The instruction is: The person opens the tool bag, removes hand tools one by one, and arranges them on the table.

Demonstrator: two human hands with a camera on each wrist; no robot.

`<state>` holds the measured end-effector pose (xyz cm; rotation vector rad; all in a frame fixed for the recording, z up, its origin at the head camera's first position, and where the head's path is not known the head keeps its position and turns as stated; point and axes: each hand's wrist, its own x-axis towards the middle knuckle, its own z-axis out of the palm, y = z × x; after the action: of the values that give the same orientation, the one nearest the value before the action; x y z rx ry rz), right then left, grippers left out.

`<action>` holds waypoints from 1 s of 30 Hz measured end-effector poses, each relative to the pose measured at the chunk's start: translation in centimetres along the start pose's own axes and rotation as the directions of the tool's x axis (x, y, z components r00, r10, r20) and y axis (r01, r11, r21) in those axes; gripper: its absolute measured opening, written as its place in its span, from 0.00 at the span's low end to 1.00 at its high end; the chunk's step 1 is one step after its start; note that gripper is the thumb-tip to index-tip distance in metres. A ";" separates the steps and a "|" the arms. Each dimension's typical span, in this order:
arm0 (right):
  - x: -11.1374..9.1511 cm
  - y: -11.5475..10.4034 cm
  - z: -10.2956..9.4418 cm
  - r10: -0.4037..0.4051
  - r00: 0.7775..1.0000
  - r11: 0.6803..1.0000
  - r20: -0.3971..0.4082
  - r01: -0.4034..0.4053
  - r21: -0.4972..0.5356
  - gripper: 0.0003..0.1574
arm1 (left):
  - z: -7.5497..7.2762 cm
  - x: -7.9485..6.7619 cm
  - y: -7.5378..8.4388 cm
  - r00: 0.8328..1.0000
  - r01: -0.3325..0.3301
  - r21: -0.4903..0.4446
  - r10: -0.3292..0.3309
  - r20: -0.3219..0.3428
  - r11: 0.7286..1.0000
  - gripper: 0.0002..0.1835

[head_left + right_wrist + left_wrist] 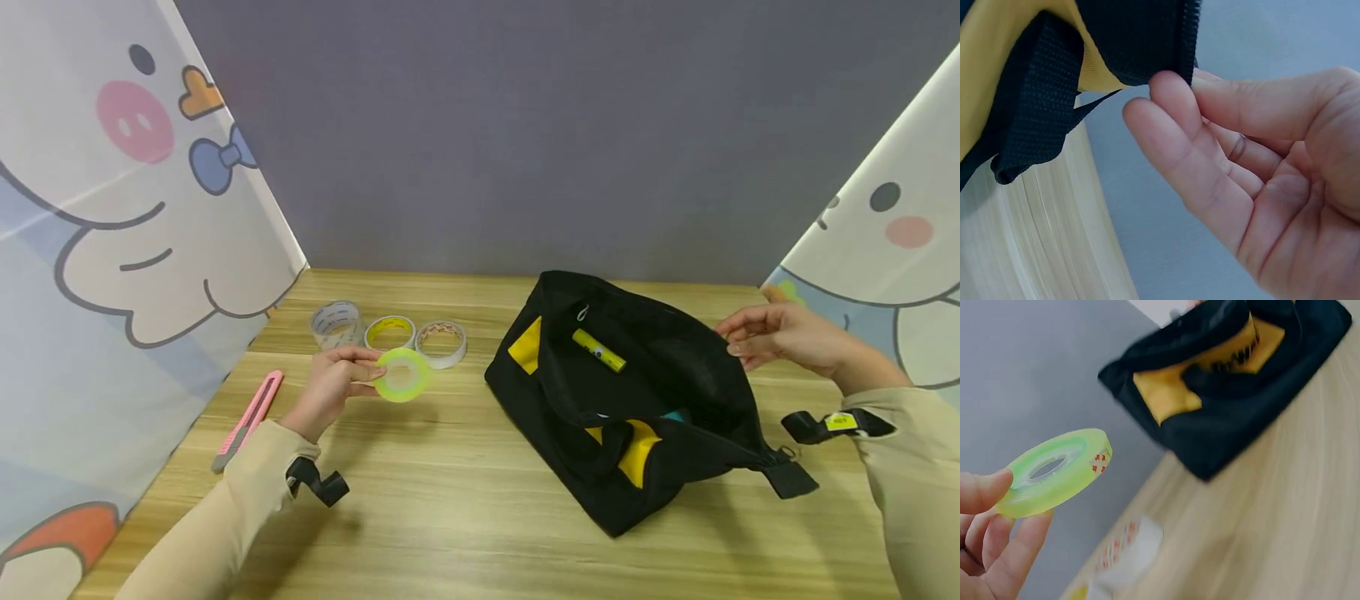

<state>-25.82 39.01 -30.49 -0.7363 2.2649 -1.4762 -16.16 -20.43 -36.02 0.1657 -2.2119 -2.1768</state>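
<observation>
My left hand (341, 379) pinches a yellow-green roll of tape (402, 375) between thumb and fingers, held up above the table. In the left wrist view the tape roll (1054, 472) shows a small label with red marks on its rim. To the right, a black tool bag (570, 450) with yellow patches lies with its mouth spread wide. My right hand (787, 337) pinches the bag's far right edge; the right wrist view shows thumb and fingertip (1175, 94) on the zipper edge (1188, 37). Inside the bag is a yellow-green tube (598, 350); a teal thing (677, 415) is mostly hidden.
Behind the left hand stand a wide clear tape roll (336, 323), a roll with a yellow core (390, 332) and a white tape roll (441, 343). A pink utility knife (249, 419) lies at the table's left edge. A grey panel (480, 142) rises behind the table.
</observation>
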 end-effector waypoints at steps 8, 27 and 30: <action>-0.4 0.2 0.1 -0.002 1.000 1.000 -0.027 0.001 -0.020 0.29 | -4.8 -0.1 -1.6 0.994 0.084 0.052 -0.080 -0.076 0.995 0.16; -0.3 0.5 0.1 -0.027 1.000 1.000 -0.013 0.027 -0.014 0.31 | -11.9 0.1 -3.1 0.989 0.141 0.347 -0.118 -0.088 0.927 0.25; -0.1 0.4 0.0 -0.028 1.000 0.999 -0.008 0.027 -0.022 0.31 | -12.4 0.0 -3.1 0.988 0.152 0.418 -0.122 -0.098 0.896 0.22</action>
<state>-25.84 39.19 -30.84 -0.7722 2.2891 -1.4716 -14.77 -32.86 -38.91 0.4129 -2.6737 -1.6743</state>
